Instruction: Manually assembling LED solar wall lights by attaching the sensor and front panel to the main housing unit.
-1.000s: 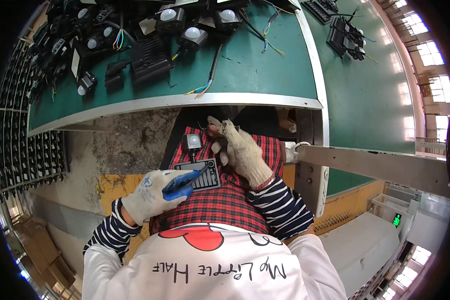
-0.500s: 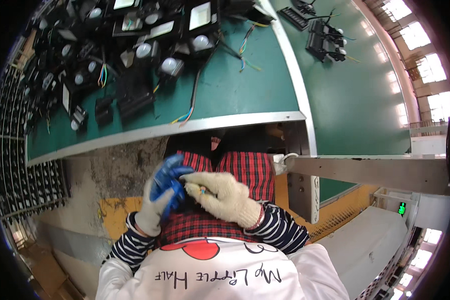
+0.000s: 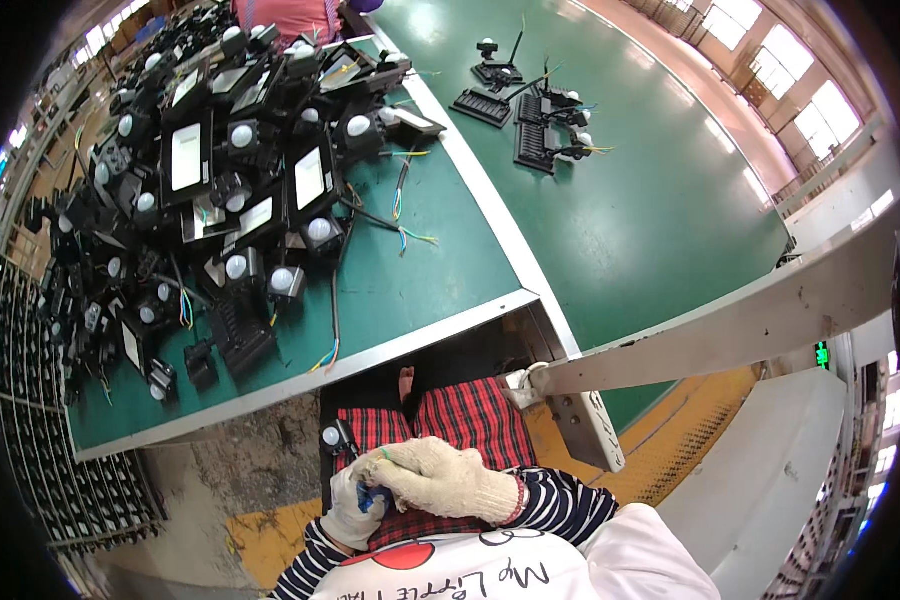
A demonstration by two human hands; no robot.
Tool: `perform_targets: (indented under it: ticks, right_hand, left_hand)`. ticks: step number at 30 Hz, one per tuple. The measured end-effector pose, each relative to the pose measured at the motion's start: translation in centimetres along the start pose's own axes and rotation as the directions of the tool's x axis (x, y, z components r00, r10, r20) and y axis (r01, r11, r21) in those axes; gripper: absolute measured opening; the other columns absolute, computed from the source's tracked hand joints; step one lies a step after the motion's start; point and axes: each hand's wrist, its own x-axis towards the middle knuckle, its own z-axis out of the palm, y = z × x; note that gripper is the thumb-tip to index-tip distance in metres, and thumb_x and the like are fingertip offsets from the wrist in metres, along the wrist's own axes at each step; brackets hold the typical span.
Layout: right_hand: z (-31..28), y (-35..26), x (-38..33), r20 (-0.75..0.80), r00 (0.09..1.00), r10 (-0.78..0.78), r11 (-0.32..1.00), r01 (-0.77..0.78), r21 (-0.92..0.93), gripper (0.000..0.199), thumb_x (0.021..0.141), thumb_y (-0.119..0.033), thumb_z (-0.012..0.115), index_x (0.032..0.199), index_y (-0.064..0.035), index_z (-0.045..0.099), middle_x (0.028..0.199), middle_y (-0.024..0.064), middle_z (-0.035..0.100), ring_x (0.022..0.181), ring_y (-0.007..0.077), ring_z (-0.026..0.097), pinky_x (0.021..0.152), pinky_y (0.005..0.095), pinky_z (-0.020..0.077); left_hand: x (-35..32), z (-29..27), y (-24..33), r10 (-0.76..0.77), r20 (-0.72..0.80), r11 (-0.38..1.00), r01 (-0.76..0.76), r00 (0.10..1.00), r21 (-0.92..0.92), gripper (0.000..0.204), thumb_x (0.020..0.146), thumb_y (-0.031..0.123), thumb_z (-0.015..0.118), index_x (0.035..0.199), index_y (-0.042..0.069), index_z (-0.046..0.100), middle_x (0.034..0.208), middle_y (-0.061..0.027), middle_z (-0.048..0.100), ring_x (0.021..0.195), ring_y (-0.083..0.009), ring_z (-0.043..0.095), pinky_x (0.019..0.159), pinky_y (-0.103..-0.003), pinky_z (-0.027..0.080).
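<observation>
My left hand (image 3: 353, 508), in a white glove with blue-coated fingers, is closed low over my lap. Just beyond it a black sensor floodlight (image 3: 335, 437) shows its white dome; the rest of the light is hidden by my hands and the dark cloth. My right hand (image 3: 440, 480), in a cream knitted glove, bends over the left one with its fingertips pinched together. Thin green-yellow wires (image 3: 384, 455) peek out at those fingertips. The two gloves touch, and most of what lies between them is covered.
Many black floodlights (image 3: 235, 340) with white domes and loose cables are heaped on the green table (image 3: 450, 250). A second green surface (image 3: 660, 220) on the right bears several more. A metal beam (image 3: 710, 345) runs along my right side. A rack (image 3: 60, 420) stands left.
The view has tilted up, showing more of the tables. My left fingers, spread before, have closed, and my right hand has come over them. The floodlight's white dome now shows.
</observation>
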Motion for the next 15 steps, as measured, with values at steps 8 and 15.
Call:
perform_targets:
  ticks: [8, 15]
  right_hand:
    - [0.6, 0.6, -1.1, -0.117, 0.992, 0.045, 0.997, -0.052, -0.056, 0.042, 0.102, -0.037, 0.041, 0.09, -0.003, 0.062, 0.072, 0.0119, 0.063, 0.062, 0.0248, 0.063, 0.06, 0.0362, 0.0476]
    - [0.3, 0.3, -2.0, -0.05, 0.987, -0.156, 0.969, 0.143, -0.201, 0.03, 0.1, -0.028, 0.048, 0.109, -0.005, 0.065, 0.074, 0.0166, 0.063, 0.068, 0.0318, 0.065, 0.057, 0.0378, 0.0489]
  left_hand:
    - [-0.4, 0.1, -1.5, 0.277, -0.002, 0.817, -0.235, 0.961, 0.527, 0.021, 0.072, 0.013, 0.072, 0.092, 0.008, 0.066, 0.085, -0.0094, 0.067, 0.072, -0.0296, 0.066, 0.063, -0.039, 0.053]
    - [-0.3, -0.7, -0.7, 0.337, 0.022, 0.796, -0.298, 0.941, 0.527, 0.028, 0.071, 0.024, 0.072, 0.095, 0.011, 0.067, 0.088, -0.009, 0.066, 0.074, -0.0302, 0.065, 0.067, -0.038, 0.051]
